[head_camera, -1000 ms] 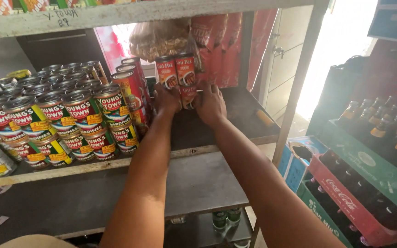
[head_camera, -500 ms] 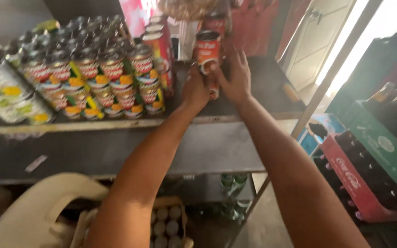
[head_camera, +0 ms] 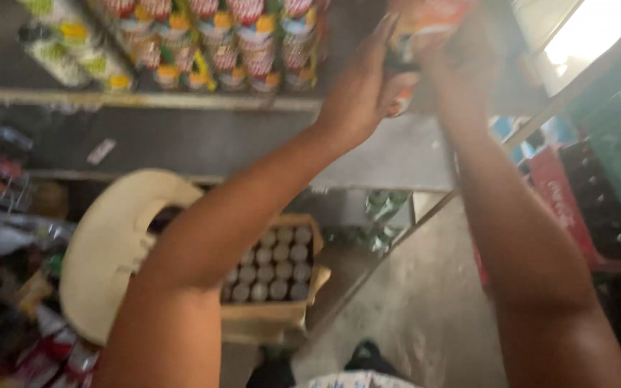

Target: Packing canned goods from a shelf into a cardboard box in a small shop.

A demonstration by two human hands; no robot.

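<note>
Both my hands are raised to the top of the view, pressed against blurred red-labelled cans [head_camera: 425,18] held between them. My left hand [head_camera: 361,90] cups their left side with its fingers pointing up. My right hand [head_camera: 461,61] closes on their right side, and the top edge cuts part of it off. The cans are in front of the metal shelf edge [head_camera: 181,100], to the right of rows of stacked cans [head_camera: 217,43] with red, green and yellow labels.
An open cardboard box [head_camera: 267,316] holding several silver can tops sits on the floor below. A cream plastic chair [head_camera: 106,244] stands left of it. Red and green bottle crates [head_camera: 612,179] line the right side. Packets [head_camera: 8,237] crowd the left edge.
The view has tilted down toward the floor, bringing the box of cans and the chair into sight. My hands stay closed on the cans, which are now at the top edge.
</note>
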